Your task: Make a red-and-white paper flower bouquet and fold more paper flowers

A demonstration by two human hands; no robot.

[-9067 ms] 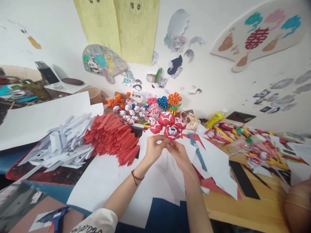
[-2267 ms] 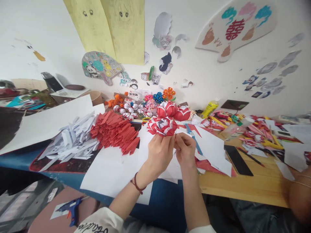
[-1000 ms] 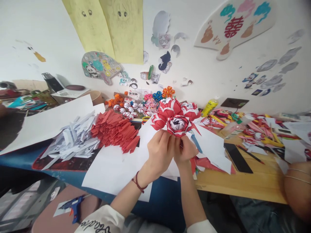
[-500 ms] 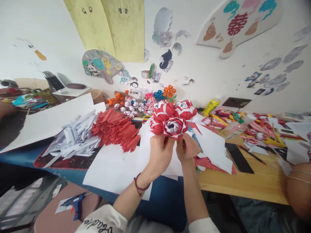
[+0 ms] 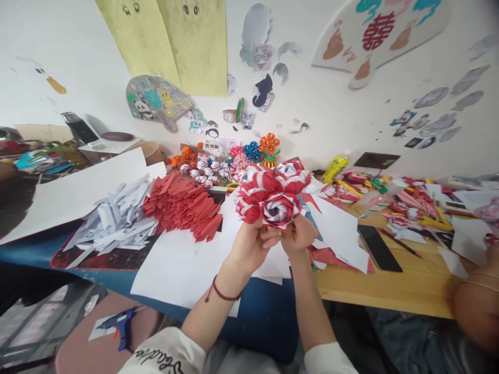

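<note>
A bunch of red-and-white folded paper flowers (image 5: pixel 279 210) is held up in front of me, over the table's middle. My left hand (image 5: pixel 251 244) closes round its underside from the left, fingers curled beneath the blooms. From the right, my right hand (image 5: pixel 299 235) grips it just below the front flower. The stems, if any, are hidden by the fingers. Left of my hands lie a heap of red folded paper pieces (image 5: pixel 183 205) and a heap of white paper strips (image 5: pixel 113 221). White sheets (image 5: pixel 175 267) spread under my wrists.
Behind stand small white-and-red paper flowers (image 5: pixel 206 171) and an orange flower in a pot (image 5: pixel 268 148). To the right are a yellow bottle (image 5: pixel 335 167), a black phone (image 5: pixel 379 248) and paper scraps. A blue glue gun (image 5: pixel 123 328) rests on a stool (image 5: pixel 86 340). Another person's arm (image 5: pixel 477 306) is at the right edge.
The flower bunch has tipped and shifted slightly down and left with my hands. My left fingers have moved underneath it. The other person's arm at right has moved a little.
</note>
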